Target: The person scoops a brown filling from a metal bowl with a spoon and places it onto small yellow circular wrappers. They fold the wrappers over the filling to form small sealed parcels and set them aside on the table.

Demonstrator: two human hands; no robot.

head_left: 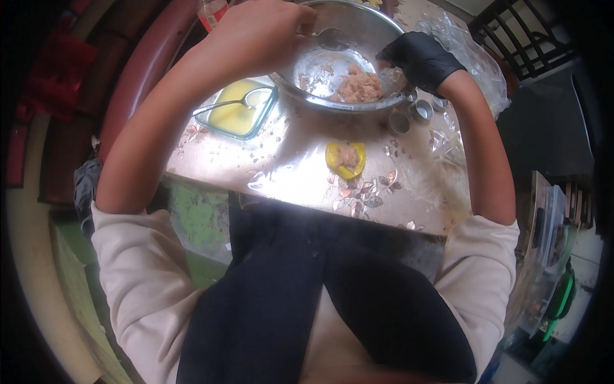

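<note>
A large metal bowl [313, 101] stands at the far side of the table, with a lump of pale pink minced meat [361, 86] in it. My bare left hand [272, 32] is closed around the handle of a metal spoon [334, 40], whose head is over the bowl. At the bowl's right side, my right hand [423, 61] wears a black glove. Its fingers are bent down inside the rim, beside the meat; what they pinch is hidden. Nearer to me, a yellow wrapper [356, 168] lies on the table with some meat on top.
Left of the bowl is a glass dish [242, 136] of yellow liquid with a second spoon [251, 98] resting in it. Several small metal cups [400, 121] stand by the bowl's right. Clear plastic [489, 77] lies at the right; a jar [211, 13] stands far left.
</note>
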